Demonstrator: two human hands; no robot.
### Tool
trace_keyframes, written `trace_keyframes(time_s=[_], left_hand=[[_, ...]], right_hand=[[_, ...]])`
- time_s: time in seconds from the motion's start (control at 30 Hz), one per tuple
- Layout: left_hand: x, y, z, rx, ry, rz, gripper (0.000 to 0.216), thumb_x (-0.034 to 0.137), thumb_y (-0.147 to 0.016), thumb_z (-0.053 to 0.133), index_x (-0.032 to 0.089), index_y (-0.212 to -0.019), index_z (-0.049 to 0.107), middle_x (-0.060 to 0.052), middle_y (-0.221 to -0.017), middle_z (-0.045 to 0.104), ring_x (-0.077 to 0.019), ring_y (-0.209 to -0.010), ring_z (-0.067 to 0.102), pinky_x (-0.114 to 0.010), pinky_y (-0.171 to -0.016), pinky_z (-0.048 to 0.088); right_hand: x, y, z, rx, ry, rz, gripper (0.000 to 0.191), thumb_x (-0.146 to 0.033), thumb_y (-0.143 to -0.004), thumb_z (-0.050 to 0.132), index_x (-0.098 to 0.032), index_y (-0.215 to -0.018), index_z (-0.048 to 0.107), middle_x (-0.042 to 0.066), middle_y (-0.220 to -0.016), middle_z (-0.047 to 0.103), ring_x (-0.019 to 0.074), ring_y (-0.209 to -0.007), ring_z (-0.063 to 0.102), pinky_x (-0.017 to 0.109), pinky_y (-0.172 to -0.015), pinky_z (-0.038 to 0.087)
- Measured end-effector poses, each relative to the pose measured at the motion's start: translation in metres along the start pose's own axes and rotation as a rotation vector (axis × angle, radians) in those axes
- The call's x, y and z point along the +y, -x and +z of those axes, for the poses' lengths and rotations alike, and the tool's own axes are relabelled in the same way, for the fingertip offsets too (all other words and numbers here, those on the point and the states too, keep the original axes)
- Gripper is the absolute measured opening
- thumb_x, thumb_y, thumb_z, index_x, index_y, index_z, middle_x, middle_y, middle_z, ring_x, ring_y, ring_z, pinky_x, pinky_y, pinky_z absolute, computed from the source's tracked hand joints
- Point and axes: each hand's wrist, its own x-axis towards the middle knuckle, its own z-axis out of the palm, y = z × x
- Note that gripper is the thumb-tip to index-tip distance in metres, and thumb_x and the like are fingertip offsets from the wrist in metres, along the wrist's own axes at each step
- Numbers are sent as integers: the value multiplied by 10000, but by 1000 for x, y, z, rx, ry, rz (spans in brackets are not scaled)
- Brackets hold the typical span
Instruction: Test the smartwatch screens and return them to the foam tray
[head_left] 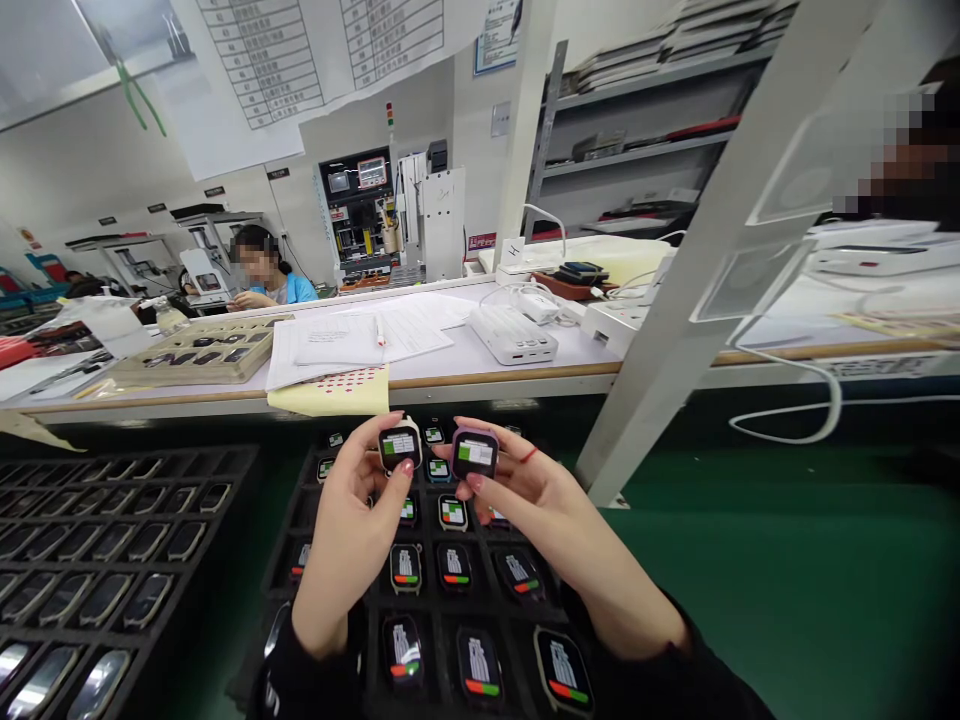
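Observation:
My left hand (356,530) grips a light-framed smartwatch (399,446) between thumb and fingers, its lit screen facing me. A second smartwatch (475,453), purple-framed and also lit, is pinched in my right hand (536,505). The two watches are held side by side, apart, at about the same height. Beneath them lies a black compartment tray (431,625) with several strapless smartwatches in its slots. Many of those screens glow; the nearer ones, such as one watch (478,665), carry red and green bars. My hands and forearms cover part of the tray.
Another black tray (169,570) of dark-screened watches lies at the left. Ahead runs a workbench (442,372) with papers (352,345), a white power bank (514,335) and a beige tray (202,355). A slanted white post (675,330) rises at the right. Farther back sits a co-worker (274,280).

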Motion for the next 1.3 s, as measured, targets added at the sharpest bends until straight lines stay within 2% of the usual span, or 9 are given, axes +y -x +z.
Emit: trace_keyframes(time_s=[0.17, 0.43, 0.6, 0.83, 1.0, 1.13, 1.23, 1.3], left_hand=[[1, 1, 1, -50, 8, -5, 379, 257, -941, 669, 308, -1316, 634, -46, -1268, 692, -201, -1124, 660, -293, -910, 561], [3, 2, -1, -32, -19, 14, 350, 281, -959, 648, 309, -1309, 639, -42, -1267, 687, -200, -1134, 654, -282, -894, 560], [3, 1, 0, 2, -36, -2, 325, 309, -939, 673, 297, -1264, 666, -44, -1211, 701, -196, -1063, 667, -286, -859, 563], [3, -2, -1, 79, -61, -28, 275, 335, -895, 721, 268, -1161, 699, -45, -1087, 707, -182, -914, 661, -267, -733, 561], [5, 1, -3, 39, -81, -9, 313, 346, -924, 692, 297, -1232, 673, -43, -1144, 696, -191, -983, 667, -269, -781, 565], [4, 1, -9, 35, -93, 5, 356, 346, -921, 697, 288, -1270, 660, -54, -1162, 697, -192, -1002, 674, -263, -792, 563], [4, -4, -25, 120, -92, 40, 369, 379, -912, 700, 257, -1258, 665, -59, -1139, 695, -166, -928, 666, -246, -761, 554], [4, -7, -41, 194, -129, 55, 413, 420, -891, 711, 234, -1256, 667, -64, -1113, 693, -151, -857, 655, -236, -718, 540]], right_hand=[[-1, 1, -1, -22, 19, -13, 417, -282, -1014, 696, -272, -1410, 564, 72, -1271, 696, 150, -857, 660, 224, -680, 530], [-6, 0, 5, 39, 42, -1, 441, -380, -947, 751, -209, -1330, 613, 96, -1167, 739, 145, -705, 626, 248, -640, 517], [-4, 0, 6, 59, 47, 18, 447, -421, -954, 737, -211, -1332, 622, 93, -1136, 748, 148, -693, 624, 255, -641, 518], [-6, 0, 6, 37, 82, 11, 459, -399, -932, 751, -216, -1329, 610, 101, -1165, 731, 171, -741, 654, 270, -637, 522], [-7, -1, 5, 45, 141, 5, 461, -411, -925, 750, -224, -1324, 618, 91, -1198, 685, 177, -767, 666, 282, -641, 551], [-15, 3, -9, 11, 210, 45, 574, -519, -927, 755, -219, -1383, 578, 90, -1129, 672, 186, -711, 667, 328, -654, 599], [-27, 11, -33, 3, 248, 53, 657, -583, -959, 728, -257, -1479, 496, 79, -1105, 673, 194, -710, 681, 345, -666, 625], [-34, 17, -52, -13, 298, 84, 634, -600, -973, 715, -266, -1472, 514, 59, -1012, 685, 197, -700, 685, 339, -671, 630]])
